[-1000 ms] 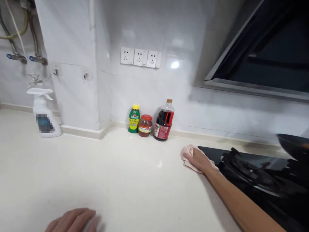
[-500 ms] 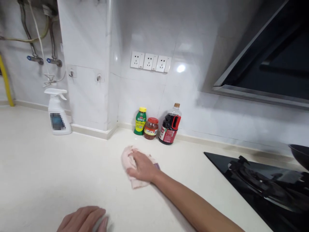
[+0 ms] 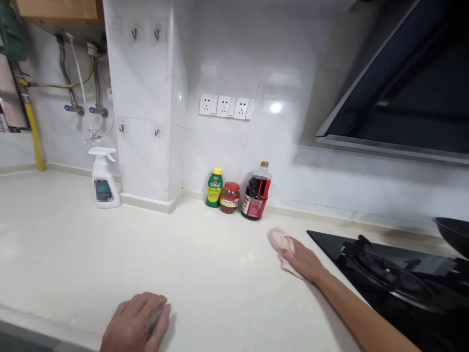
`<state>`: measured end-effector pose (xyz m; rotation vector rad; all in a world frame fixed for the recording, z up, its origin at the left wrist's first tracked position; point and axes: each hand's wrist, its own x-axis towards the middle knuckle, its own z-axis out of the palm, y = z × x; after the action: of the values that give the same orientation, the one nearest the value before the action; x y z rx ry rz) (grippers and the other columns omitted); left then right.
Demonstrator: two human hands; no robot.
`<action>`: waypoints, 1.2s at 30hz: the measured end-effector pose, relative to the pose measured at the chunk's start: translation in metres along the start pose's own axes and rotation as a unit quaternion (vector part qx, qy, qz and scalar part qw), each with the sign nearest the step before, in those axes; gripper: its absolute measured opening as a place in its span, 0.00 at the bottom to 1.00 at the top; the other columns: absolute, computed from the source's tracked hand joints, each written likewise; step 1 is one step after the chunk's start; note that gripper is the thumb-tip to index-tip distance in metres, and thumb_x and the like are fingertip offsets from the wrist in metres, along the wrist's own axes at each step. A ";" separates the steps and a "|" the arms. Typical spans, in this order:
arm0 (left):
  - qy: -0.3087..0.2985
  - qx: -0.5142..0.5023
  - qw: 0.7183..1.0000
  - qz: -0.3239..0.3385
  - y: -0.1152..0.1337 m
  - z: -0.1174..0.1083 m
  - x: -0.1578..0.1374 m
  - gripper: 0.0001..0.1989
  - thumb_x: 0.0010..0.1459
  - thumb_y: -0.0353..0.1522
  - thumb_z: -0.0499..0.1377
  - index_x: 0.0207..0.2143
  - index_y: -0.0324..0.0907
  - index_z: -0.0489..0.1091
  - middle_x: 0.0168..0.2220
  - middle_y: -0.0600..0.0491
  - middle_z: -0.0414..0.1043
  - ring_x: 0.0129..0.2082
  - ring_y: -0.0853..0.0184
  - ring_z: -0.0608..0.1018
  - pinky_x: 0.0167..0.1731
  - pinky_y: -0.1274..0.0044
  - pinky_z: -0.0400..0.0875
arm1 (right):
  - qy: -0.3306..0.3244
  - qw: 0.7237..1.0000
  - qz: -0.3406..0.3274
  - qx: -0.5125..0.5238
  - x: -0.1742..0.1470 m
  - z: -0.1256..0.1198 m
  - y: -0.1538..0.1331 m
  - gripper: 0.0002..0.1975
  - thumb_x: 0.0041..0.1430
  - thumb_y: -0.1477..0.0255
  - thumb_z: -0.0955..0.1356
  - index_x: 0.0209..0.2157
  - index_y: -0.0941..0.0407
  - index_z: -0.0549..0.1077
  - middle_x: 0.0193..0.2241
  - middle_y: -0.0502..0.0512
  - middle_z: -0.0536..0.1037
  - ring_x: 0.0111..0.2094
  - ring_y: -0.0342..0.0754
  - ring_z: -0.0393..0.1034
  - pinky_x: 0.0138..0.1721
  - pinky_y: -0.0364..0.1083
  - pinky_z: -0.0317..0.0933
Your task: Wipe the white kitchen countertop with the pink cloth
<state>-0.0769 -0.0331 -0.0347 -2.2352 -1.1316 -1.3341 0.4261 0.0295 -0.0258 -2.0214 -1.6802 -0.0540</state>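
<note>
My right hand [image 3: 302,259] presses a pale pink cloth [image 3: 281,240] against the white countertop [image 3: 205,274], between the bottles and the stove. Its fingers are bunched on the cloth, and part of the fabric is hidden under the palm. At the lower left, my left hand [image 3: 135,322] rests on the counter near its front edge. The fingers there are slightly bent and the thumb stands apart, with a grey, shadowed gap between them. Nothing held shows in that hand.
By the wall stand a green squeeze bottle [image 3: 214,189], a red-lidded jar [image 3: 229,199] and a dark sauce bottle [image 3: 255,195]. A white spray bottle [image 3: 104,181] is at left. On the right are a black gas stove [image 3: 330,244], a pan [image 3: 454,234] and a range hood [image 3: 406,98].
My right hand has slid the cloth rightward across the counter, from in front of the jar towards the stove. More of my left hand shows as the view shifted.
</note>
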 end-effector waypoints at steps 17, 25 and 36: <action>-0.052 0.027 0.997 -0.040 0.007 -0.003 0.007 0.11 0.65 0.37 0.53 0.34 0.45 0.74 0.36 0.52 0.78 0.37 0.61 0.78 0.36 0.71 0.65 | -0.043 0.988 -0.147 0.009 -0.117 0.019 -0.162 0.25 0.57 0.62 0.69 0.55 0.54 0.67 0.58 0.62 0.66 0.57 0.62 0.59 0.58 0.61 0.53; -0.128 0.064 0.984 -0.102 0.015 -0.013 0.010 0.11 0.64 0.35 0.53 0.33 0.45 0.75 0.37 0.49 0.77 0.41 0.59 0.76 0.40 0.69 0.66 | -0.144 0.934 -0.306 0.115 -0.180 0.014 -0.235 0.31 0.52 0.68 0.69 0.59 0.52 0.65 0.64 0.60 0.59 0.65 0.59 0.50 0.65 0.63 0.41; -0.151 0.080 0.980 -0.102 0.018 -0.011 0.011 0.13 0.64 0.35 0.53 0.33 0.44 0.76 0.37 0.49 0.77 0.41 0.58 0.75 0.40 0.69 0.64 | 0.006 1.000 -0.022 -0.010 -0.245 -0.058 0.031 0.33 0.58 0.48 0.61 0.58 0.51 0.67 0.58 0.57 0.69 0.57 0.63 0.63 0.58 0.59 0.56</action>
<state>-0.0671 -0.0466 -0.0172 -2.3027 -1.5507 -0.9484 0.4140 -0.2197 -0.0698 -1.9941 -1.7238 -0.0978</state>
